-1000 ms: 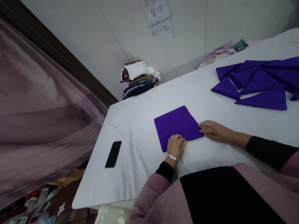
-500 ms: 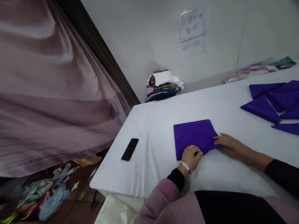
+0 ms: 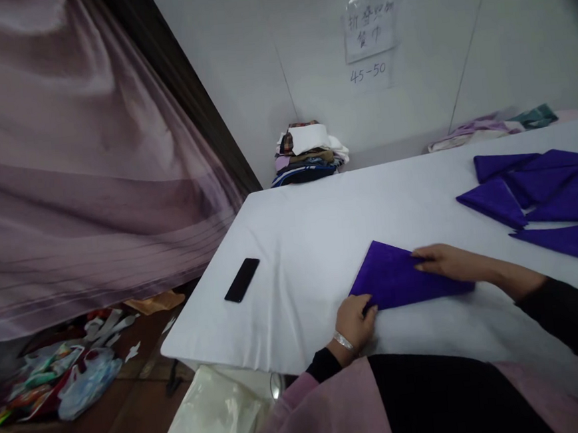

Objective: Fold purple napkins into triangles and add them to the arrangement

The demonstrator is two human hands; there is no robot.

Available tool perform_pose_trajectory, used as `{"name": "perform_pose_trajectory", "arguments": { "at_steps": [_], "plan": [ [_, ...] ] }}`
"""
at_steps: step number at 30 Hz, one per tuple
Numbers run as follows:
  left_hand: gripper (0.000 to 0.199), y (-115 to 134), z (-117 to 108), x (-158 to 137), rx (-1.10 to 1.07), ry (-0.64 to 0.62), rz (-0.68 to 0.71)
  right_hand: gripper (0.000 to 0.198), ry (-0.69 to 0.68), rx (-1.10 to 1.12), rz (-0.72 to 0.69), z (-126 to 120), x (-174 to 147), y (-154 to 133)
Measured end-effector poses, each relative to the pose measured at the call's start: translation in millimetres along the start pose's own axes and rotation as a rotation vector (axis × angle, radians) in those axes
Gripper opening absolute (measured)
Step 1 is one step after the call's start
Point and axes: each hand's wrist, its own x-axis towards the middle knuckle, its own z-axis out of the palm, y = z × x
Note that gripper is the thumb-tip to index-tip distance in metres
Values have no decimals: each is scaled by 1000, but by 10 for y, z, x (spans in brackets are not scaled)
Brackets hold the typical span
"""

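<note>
A purple napkin (image 3: 399, 280) lies folded on the white-covered table in front of me, its shape now an angled piece with a peak at the top and a long point to the right. My left hand (image 3: 356, 321) pinches its lower left corner between thumb and fingers; a silver bracelet circles that wrist. At the upper right edge, my right hand (image 3: 445, 262) has closed its thumb and fingers on the cloth. Several more folded purple napkins (image 3: 567, 191) lie to the right, apart from my hands.
A black phone (image 3: 242, 280) lies on the white tablecloth (image 3: 311, 241) at left. Folded clothes (image 3: 308, 151) are stacked at the back edge, with other cloths (image 3: 482, 128) farther right. A pink curtain (image 3: 74, 160) hangs at left above plastic bags (image 3: 89, 382) on the floor.
The napkin has turned from a nearly square lie to an angled, pointed shape. Both hands have shifted their hold on it, the left moving to its left corner. The view has tilted slightly.
</note>
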Motion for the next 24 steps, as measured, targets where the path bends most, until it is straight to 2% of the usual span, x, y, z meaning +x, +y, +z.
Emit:
{"name": "perform_pose_trajectory", "arguments": {
  "at_steps": [1, 3, 5, 7, 14, 18, 24],
  "plan": [
    [30, -2, 0, 18, 3, 39, -56, 25, -66, 55, 22, -26, 194, -28],
    [39, -8, -14, 52, 5, 94, -133, 22, -103, 85, 62, -22, 537, -40],
    [45, -24, -28, 73, -3, 135, -168, 23, -59, -11, 118, 46, 772, 6],
    [49, -50, -33, 75, -10, 171, -175, 29, -18, -128, 180, 145, 878, 86],
    [44, -156, -20, 59, -71, 265, -203, 41, 90, -298, 307, 396, 671, 217],
    [43, -182, -24, 74, -82, 259, -207, 43, 175, -371, 249, 463, 598, 201],
    [41, -204, -81, 28, -70, 272, -191, 39, 245, -420, 205, 538, 657, 215]
  ]
}}
